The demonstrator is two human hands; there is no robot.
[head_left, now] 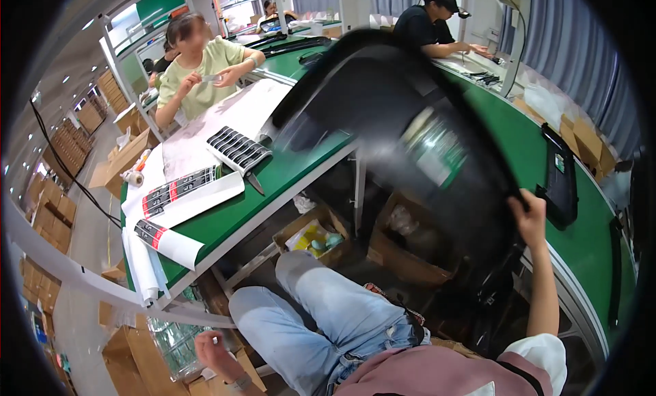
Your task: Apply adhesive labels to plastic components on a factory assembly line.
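Note:
A large black plastic panel point(335, 102) with a raised curved rim stands tilted in front of me, blurred by motion. My right hand point(530, 218) grips its right edge. A shiny rectangular label or clear patch point(434, 147) shows on the panel's face. Low at the left, beside my knee, my left hand point(214, 353) hangs apart from the panel with its fingers curled in. Whatever it may hold is too small to make out.
Label sheets point(181, 191) and a stack of black-and-white stickers point(237, 150) lie on the green bench point(273, 191). Open cartons point(403, 259) stand underneath. A long black part point(560, 177) rests on the right bench. Co-workers sit across, one in a light green shirt point(198, 82).

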